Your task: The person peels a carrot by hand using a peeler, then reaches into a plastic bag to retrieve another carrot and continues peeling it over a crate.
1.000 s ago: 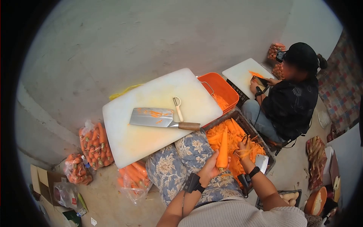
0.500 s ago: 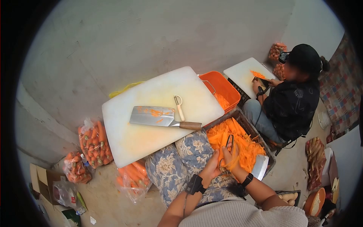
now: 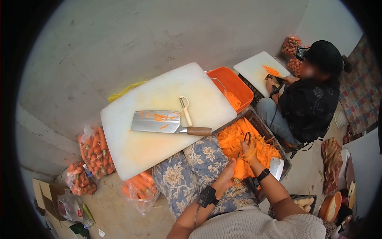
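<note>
Over my lap my left hand [image 3: 227, 174] is closed round a carrot [image 3: 239, 169], which tilts upward beside the crate. My right hand [image 3: 250, 153] grips a dark-edged peeler [image 3: 248, 137] just above the carrot, with orange peel hanging about the fingers. Behind both hands, carrots and peelings [image 3: 266, 149] fill a dark crate [image 3: 287, 162]. On the large white board [image 3: 159, 94] lie a cleaver [image 3: 157, 121] with orange shreds on its blade and a white-handled peeler [image 3: 186, 112].
An orange bin [image 3: 234, 84] holding shreds stands behind the crate. Bagged carrots [image 3: 95, 150] sit at the left. At the right a seated co-worker [image 3: 308, 103] cuts on a smaller board [image 3: 254, 67]. Another blade [image 3: 276, 168] rests at the crate's near edge.
My hands have drawn apart, the right one rising with the peeler, and the carrot in my left hand now shows. The view has shifted slightly.
</note>
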`<state>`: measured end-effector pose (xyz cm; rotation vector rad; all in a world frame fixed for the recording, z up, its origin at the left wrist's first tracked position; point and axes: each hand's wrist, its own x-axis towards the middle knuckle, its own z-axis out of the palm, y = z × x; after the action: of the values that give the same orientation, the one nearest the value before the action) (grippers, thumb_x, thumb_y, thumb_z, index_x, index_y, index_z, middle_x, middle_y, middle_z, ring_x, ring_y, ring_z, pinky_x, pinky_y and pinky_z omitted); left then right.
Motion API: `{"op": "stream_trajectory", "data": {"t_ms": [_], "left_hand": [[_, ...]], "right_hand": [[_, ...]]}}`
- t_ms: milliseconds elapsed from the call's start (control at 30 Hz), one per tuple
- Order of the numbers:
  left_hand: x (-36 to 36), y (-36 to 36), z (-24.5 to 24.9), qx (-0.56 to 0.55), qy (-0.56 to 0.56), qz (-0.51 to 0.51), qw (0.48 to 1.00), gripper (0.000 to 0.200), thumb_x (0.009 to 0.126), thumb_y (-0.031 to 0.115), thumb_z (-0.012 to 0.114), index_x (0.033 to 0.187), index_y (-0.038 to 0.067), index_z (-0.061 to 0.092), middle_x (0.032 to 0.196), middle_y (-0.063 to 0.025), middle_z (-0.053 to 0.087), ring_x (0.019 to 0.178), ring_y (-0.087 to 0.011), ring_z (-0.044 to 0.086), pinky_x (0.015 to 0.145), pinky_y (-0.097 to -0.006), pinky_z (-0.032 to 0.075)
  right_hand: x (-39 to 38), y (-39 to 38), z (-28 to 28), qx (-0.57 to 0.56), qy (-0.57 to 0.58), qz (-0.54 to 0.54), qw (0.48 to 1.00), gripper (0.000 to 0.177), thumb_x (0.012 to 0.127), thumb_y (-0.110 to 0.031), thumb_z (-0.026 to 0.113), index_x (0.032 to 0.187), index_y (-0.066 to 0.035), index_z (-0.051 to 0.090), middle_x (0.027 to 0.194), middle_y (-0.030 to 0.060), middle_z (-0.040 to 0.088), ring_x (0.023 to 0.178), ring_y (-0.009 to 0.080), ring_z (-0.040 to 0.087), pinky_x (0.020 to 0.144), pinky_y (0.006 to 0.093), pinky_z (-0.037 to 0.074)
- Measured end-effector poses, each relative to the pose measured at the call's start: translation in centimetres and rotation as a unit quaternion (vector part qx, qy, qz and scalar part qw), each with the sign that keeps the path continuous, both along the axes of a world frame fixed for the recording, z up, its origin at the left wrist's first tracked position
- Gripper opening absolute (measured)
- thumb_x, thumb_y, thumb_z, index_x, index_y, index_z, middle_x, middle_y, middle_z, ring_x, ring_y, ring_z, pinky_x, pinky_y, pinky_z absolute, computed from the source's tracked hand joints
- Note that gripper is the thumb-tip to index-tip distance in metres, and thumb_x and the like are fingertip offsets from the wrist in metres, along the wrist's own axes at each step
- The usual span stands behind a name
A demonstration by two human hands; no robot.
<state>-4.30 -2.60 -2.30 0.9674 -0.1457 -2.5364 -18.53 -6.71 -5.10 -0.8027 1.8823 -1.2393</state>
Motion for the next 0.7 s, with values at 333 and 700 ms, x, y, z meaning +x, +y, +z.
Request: {"op": "stream_trajectory", "data": {"t_ms": [333,700], "left_hand": [[0.3,-0.5,-0.1,0.008,0.034,0.004,0.999,0.041,0.089,0.046,0.035,0.107,0.009,0.04,0.076,-0.0142,0.058,0.062,-0.0214,0.058,0.047,-0.0299,0.047],[0.7,-0.5,-0.1,-0.017,0.057,-0.055,0.997,0.045,0.088,0.046,0.038,0.106,0.005,0.044,0.076,-0.0138,0.059,0.061,-0.019,0.06,0.046,-0.0272,0.049]], "right_hand": [[-2.9,-3.1,-4.3,0.057,-0.142,-0.054,0.987,0.03,0.076,-0.023,0.053,0.054,-0.007,0.041,0.049,0.0033,0.04,0.043,0.0141,0.041,0.043,0.0305,0.033],[-5.9,-2.6,-3.7,0.183,-0.137,-0.136,0.964,0.031,0.082,-0.034,0.047,0.072,-0.005,0.048,0.06,0.0039,0.044,0.055,0.0125,0.046,0.051,0.0276,0.038]]}}
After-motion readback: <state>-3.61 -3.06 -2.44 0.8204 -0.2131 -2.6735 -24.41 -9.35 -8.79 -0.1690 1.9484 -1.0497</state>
